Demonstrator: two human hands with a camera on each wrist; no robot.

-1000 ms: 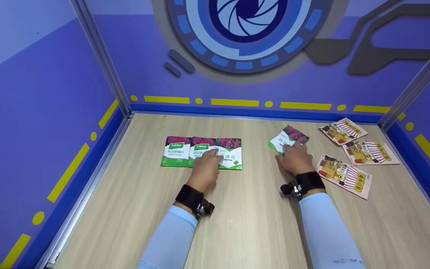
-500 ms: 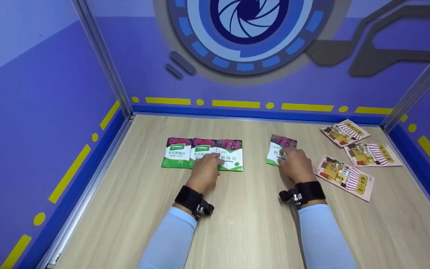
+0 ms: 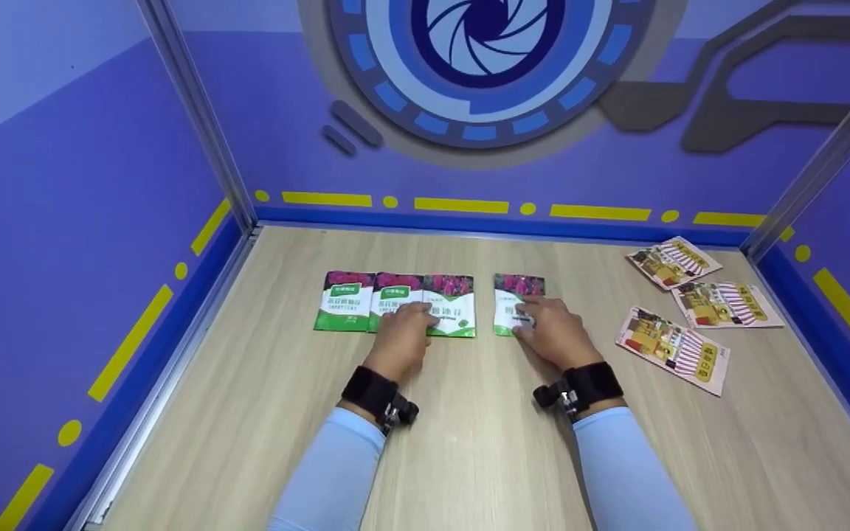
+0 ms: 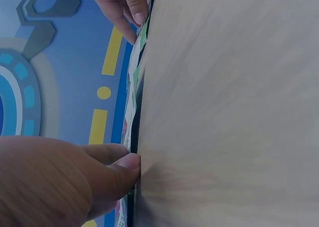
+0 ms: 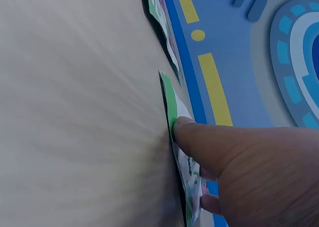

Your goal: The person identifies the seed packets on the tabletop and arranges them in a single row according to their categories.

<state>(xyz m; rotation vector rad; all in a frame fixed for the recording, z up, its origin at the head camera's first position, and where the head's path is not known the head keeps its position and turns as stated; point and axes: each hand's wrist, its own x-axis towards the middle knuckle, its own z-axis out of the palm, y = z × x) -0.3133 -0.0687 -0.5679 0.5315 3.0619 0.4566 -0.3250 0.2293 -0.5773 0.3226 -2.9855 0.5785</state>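
Observation:
Three seed packets with pink flowers and green lower edges lie in a row in the head view: the left packet [image 3: 344, 302], the middle packet [image 3: 389, 301] and the third packet [image 3: 456, 304]. My left hand [image 3: 403, 335] rests with its fingertips on the middle and third ones, partly covering them. A fourth seed packet [image 3: 508, 304] lies just right of the row, a narrow gap apart. My right hand [image 3: 558, 332] presses on that packet's right part with thumb and fingers. The right wrist view shows the thumb [image 5: 192, 135] on its printed face.
Several pinkish packets with striped awnings lie at the right: one at the back [image 3: 674, 262], one in the middle [image 3: 727, 304], one nearer [image 3: 676, 350]. The wooden table [image 3: 462, 442] meets purple walls [image 3: 425, 169] at the back and sides.
My right hand has slid the fourth seed packet leftward toward the row and turned it from slanted to straight. The left hand stays on the row.

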